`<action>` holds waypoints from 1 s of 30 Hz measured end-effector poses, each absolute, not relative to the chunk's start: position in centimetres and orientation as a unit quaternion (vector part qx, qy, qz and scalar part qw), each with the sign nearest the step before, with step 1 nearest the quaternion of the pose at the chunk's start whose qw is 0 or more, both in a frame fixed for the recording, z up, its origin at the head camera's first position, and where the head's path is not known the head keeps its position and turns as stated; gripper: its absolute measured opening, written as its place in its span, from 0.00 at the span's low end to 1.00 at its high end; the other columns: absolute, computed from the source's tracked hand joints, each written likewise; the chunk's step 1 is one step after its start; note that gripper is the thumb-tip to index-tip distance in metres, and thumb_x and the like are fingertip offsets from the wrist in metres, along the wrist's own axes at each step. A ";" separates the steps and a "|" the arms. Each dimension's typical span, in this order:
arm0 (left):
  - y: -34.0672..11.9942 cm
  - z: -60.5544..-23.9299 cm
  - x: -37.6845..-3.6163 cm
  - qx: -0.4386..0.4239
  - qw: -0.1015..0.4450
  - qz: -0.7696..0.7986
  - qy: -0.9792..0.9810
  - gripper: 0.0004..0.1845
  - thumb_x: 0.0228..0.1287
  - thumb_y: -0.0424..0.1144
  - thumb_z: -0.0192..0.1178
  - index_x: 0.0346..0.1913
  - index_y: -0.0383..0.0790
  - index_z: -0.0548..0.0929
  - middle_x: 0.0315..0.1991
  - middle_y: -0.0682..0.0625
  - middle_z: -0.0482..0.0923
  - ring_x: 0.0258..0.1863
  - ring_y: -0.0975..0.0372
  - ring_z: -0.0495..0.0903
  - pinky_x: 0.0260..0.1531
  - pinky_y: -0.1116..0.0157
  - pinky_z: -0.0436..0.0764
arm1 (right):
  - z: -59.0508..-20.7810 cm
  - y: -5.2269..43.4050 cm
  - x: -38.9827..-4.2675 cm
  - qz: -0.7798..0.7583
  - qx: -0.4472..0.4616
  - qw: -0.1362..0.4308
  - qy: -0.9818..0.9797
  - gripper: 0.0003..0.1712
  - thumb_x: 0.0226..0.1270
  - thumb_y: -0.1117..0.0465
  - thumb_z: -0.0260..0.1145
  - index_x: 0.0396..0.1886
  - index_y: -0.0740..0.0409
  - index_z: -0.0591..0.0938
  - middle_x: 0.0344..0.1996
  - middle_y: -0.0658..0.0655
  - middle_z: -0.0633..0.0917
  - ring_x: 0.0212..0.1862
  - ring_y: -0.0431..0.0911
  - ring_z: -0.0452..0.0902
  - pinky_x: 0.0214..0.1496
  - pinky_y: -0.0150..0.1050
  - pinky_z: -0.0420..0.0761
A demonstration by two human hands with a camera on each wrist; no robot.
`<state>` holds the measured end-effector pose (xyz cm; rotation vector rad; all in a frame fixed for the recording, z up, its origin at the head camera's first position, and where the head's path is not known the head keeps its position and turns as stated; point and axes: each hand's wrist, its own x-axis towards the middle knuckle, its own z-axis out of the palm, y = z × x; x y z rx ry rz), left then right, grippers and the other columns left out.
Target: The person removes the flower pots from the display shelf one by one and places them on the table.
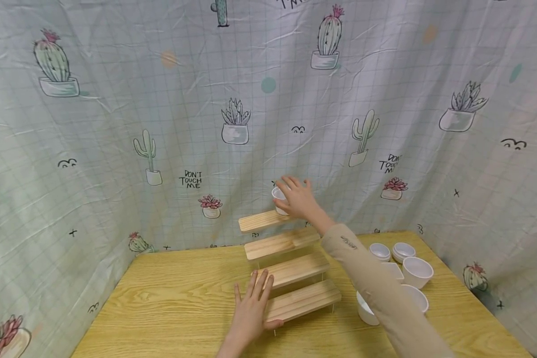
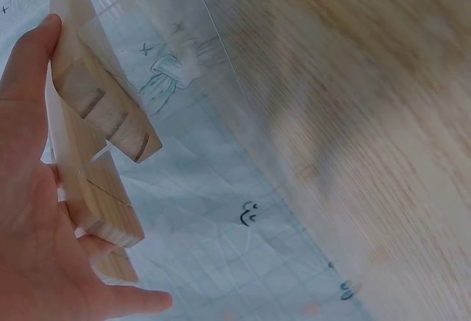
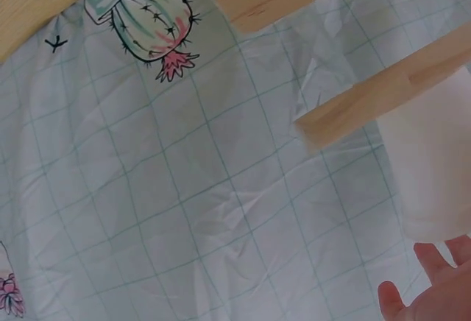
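A wooden stand with stepped boards on clear supports stands on the table. On its top board sits a white cup. My right hand holds the cup near its rim, thumb in front and fingers at the far side. In the right wrist view the white cup meets the board, and fingertips show at its rim. My left hand rests against the left end of the lower boards, fingers spread. The left wrist view has its thumb on a board edge.
Several white containers stand on the table's right side, among them a round cup and a low bowl. My right sleeve covers some of them. A cactus-print curtain hangs close behind the stand. The wooden table extends to the left.
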<state>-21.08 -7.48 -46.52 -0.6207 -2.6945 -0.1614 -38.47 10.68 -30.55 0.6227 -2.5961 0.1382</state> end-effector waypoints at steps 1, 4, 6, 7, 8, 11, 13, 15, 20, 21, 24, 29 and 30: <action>-7.5 -46.5 -21.1 -0.220 0.184 -0.058 -0.956 0.55 0.35 0.68 0.61 0.67 0.43 0.56 0.69 0.47 0.52 0.68 0.49 0.53 0.55 0.34 0.57 | -30.6 10.6 -38.5 0.051 0.227 0.225 -0.946 0.32 0.64 0.40 0.48 0.65 0.47 0.62 0.66 0.56 0.61 0.67 0.53 0.55 0.62 0.64 0.55; -7.5 -46.5 -21.1 -0.220 0.182 -0.056 -0.957 0.55 0.35 0.68 0.61 0.67 0.44 0.56 0.69 0.47 0.52 0.68 0.50 0.52 0.55 0.33 0.57 | -30.6 10.3 -38.6 0.061 0.227 0.211 -0.949 0.32 0.64 0.39 0.47 0.65 0.45 0.61 0.67 0.56 0.60 0.68 0.53 0.53 0.63 0.65 0.52; -7.5 -46.6 -21.2 -0.219 0.182 -0.054 -0.957 0.55 0.36 0.68 0.60 0.67 0.44 0.56 0.69 0.48 0.52 0.68 0.50 0.52 0.55 0.33 0.57 | -30.7 10.2 -38.7 0.067 0.225 0.205 -0.950 0.32 0.64 0.39 0.46 0.66 0.45 0.61 0.67 0.56 0.60 0.68 0.53 0.53 0.63 0.65 0.51; -7.5 -46.6 -21.2 -0.220 0.183 -0.053 -0.957 0.55 0.36 0.68 0.60 0.67 0.44 0.56 0.69 0.48 0.52 0.68 0.50 0.52 0.55 0.33 0.57 | -30.7 10.1 -38.8 0.067 0.223 0.204 -0.951 0.32 0.64 0.39 0.46 0.66 0.44 0.61 0.67 0.56 0.60 0.68 0.53 0.53 0.63 0.65 0.51; -7.5 -46.6 -21.2 -0.220 0.183 -0.052 -0.957 0.55 0.36 0.68 0.60 0.67 0.44 0.56 0.69 0.48 0.52 0.68 0.50 0.52 0.55 0.33 0.57 | -30.8 10.1 -38.9 0.069 0.222 0.203 -0.951 0.31 0.64 0.40 0.47 0.65 0.44 0.61 0.67 0.56 0.60 0.68 0.53 0.53 0.63 0.65 0.51; -7.5 -46.7 -21.2 -0.221 0.186 -0.049 -0.956 0.55 0.36 0.69 0.60 0.67 0.44 0.56 0.69 0.48 0.52 0.68 0.50 0.52 0.54 0.33 0.59 | -30.9 10.0 -39.0 0.070 0.215 0.199 -0.954 0.31 0.64 0.40 0.47 0.65 0.43 0.61 0.67 0.56 0.61 0.67 0.53 0.53 0.63 0.65 0.51; -7.5 -46.7 -21.2 -0.222 0.187 -0.050 -0.956 0.55 0.36 0.68 0.60 0.67 0.44 0.56 0.69 0.48 0.52 0.68 0.50 0.52 0.53 0.33 0.59 | -31.1 9.9 -39.1 0.067 0.212 0.195 -0.955 0.31 0.65 0.40 0.47 0.65 0.42 0.61 0.66 0.56 0.61 0.67 0.54 0.53 0.63 0.65 0.51; -7.5 -46.8 -21.2 -0.223 0.189 -0.051 -0.955 0.55 0.36 0.68 0.60 0.67 0.43 0.56 0.69 0.48 0.52 0.68 0.50 0.53 0.53 0.33 0.60 | -31.2 9.9 -39.2 0.067 0.209 0.190 -0.957 0.30 0.65 0.40 0.46 0.65 0.41 0.61 0.66 0.56 0.62 0.67 0.55 0.54 0.63 0.65 0.51; -7.5 -46.8 -21.2 -0.224 0.193 -0.055 -0.954 0.55 0.35 0.68 0.60 0.67 0.43 0.56 0.69 0.47 0.53 0.68 0.49 0.53 0.52 0.33 0.60 | -31.3 9.8 -39.4 0.069 0.207 0.189 -0.957 0.29 0.64 0.40 0.47 0.64 0.41 0.64 0.64 0.57 0.65 0.65 0.55 0.55 0.62 0.66 0.51; -7.5 -46.8 -21.2 -0.224 0.193 -0.056 -0.954 0.55 0.35 0.68 0.60 0.67 0.43 0.56 0.69 0.47 0.53 0.68 0.49 0.53 0.52 0.33 0.60 | -31.3 9.7 -39.4 0.069 0.208 0.190 -0.957 0.29 0.64 0.40 0.47 0.64 0.41 0.64 0.64 0.57 0.65 0.65 0.55 0.56 0.62 0.66 0.52; -7.6 -46.8 -21.3 -0.224 0.195 -0.056 -0.953 0.55 0.35 0.68 0.60 0.67 0.43 0.57 0.69 0.47 0.53 0.67 0.49 0.53 0.52 0.33 0.60 | -31.3 9.7 -39.4 0.066 0.210 0.195 -0.956 0.29 0.64 0.39 0.47 0.63 0.41 0.65 0.63 0.57 0.66 0.64 0.55 0.57 0.61 0.65 0.53; -7.6 -46.8 -21.4 -0.226 0.199 -0.057 -0.952 0.55 0.35 0.68 0.61 0.67 0.43 0.57 0.69 0.47 0.53 0.67 0.49 0.53 0.52 0.32 0.60 | -31.0 9.7 -39.2 0.062 0.209 0.202 -0.955 0.28 0.64 0.39 0.47 0.62 0.41 0.66 0.61 0.57 0.68 0.61 0.56 0.59 0.61 0.64 0.55; -7.6 -46.9 -21.4 -0.226 0.199 -0.058 -0.952 0.55 0.35 0.68 0.61 0.67 0.43 0.57 0.69 0.47 0.53 0.67 0.49 0.53 0.51 0.32 0.60 | -31.0 9.7 -39.1 0.060 0.208 0.203 -0.955 0.28 0.64 0.39 0.47 0.62 0.41 0.67 0.61 0.57 0.68 0.61 0.56 0.60 0.60 0.64 0.55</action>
